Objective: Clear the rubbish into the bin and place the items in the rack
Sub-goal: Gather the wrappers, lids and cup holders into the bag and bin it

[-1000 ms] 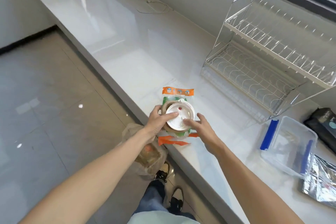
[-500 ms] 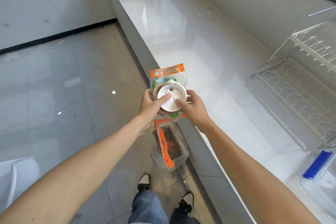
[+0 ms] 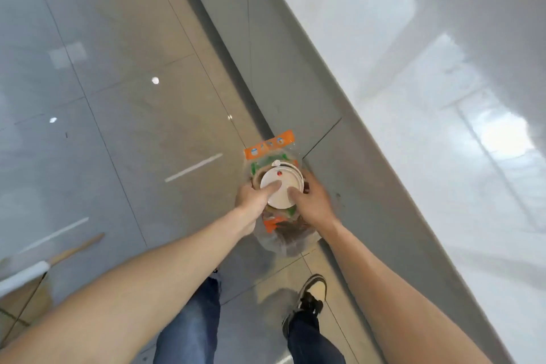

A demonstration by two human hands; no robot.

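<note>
A clear snack bag with orange top strip lies under a round white lid; both are held together in the air beside the counter front. My left hand grips the left side with its thumb on the lid. My right hand grips the right side, thumb also on the lid. Directly below them hangs a clear plastic rubbish bag holding brownish and orange waste. The rack is out of view.
The white glossy counter runs diagonally along the right, with its grey front panel beside my hands. Grey tiled floor fills the left. My shoe and jeans are below; a white-and-wood object sits at the left edge.
The view has swung down and left, so the rack and box are gone from sight. Both hands carried the bag and lid off the counter to above the rubbish bag.
</note>
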